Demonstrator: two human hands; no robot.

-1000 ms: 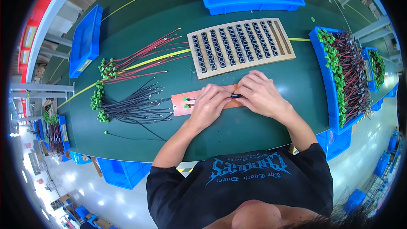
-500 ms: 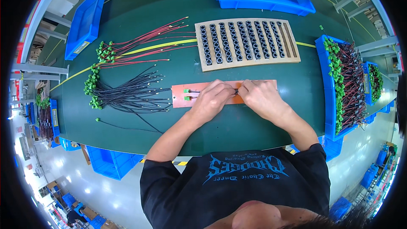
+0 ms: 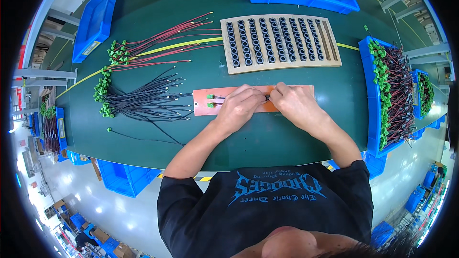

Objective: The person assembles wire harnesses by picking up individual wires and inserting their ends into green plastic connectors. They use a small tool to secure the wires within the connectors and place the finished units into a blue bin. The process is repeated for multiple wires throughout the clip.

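Note:
An orange-copper board (image 3: 203, 109) lies flat at the middle of the bench. Two green connectors (image 3: 210, 96) sit at its left end, and their short dark wires run to the right under my left hand (image 3: 241, 107). The fingers of that hand are closed over the wires, with the tips pinched together. My right hand (image 3: 299, 105) comes in from the other side, thumb and forefinger pinching. Where the fingertips meet, a small black part (image 3: 267, 98) shows; most of it is covered by the fingers.
Behind the board stands a wooden rack (image 3: 282, 68) with rows of black ring-shaped parts. To the left lie black wires (image 3: 143, 98) and red wires (image 3: 162, 36) with green connectors. Blue bins (image 3: 372, 114) edge the bench; the right one holds many wired connectors.
My right hand's fingers have shifted slightly and uncovered more of the small black part. My left hand stays over the wires. The whole view has tilted a little.

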